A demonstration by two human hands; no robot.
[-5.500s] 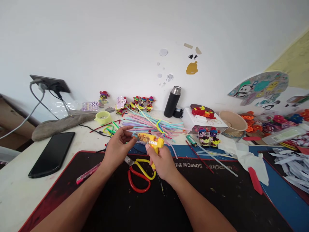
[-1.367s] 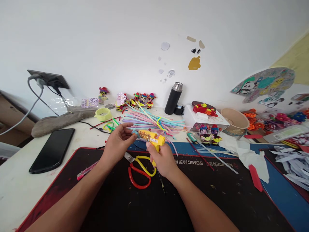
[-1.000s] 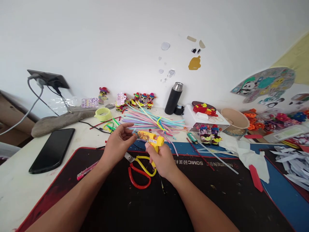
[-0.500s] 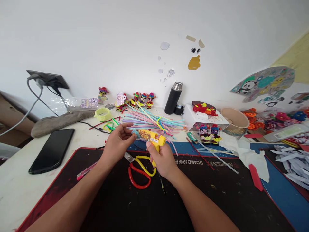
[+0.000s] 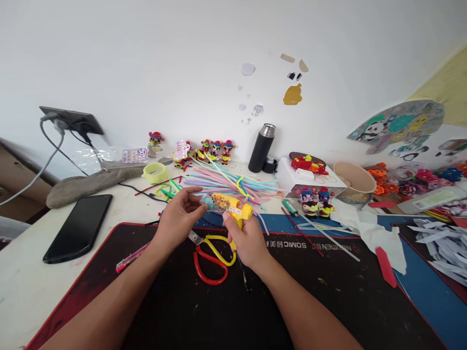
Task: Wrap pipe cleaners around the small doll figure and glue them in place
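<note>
My right hand (image 5: 248, 239) is wrapped round the grip of a yellow glue gun (image 5: 228, 204), which points to the left. The gun's light blue front end (image 5: 207, 201) lies close to the fingertips of my left hand (image 5: 181, 214). Those left fingers are curled in a pinch; what they hold, if anything, is too small and hidden to name. Below the gun, scissors with one red and one yellow handle (image 5: 211, 281) lie on the dark mat (image 5: 219, 321). A pink pen-like tool (image 5: 131, 257) is partly covered by my left forearm.
Pipe cleaners (image 5: 219, 180) lie in a heap behind my hands. Farther back stand small figures (image 5: 216, 150) and a black flask (image 5: 261, 148). A phone (image 5: 78, 227) is at the left; a white box (image 5: 292, 180) and paper strips (image 5: 441, 248) are at the right.
The glue gun and my right hand have shifted very slightly to the right. My left hand has barely moved, its fingers still near the gun's front end.
</note>
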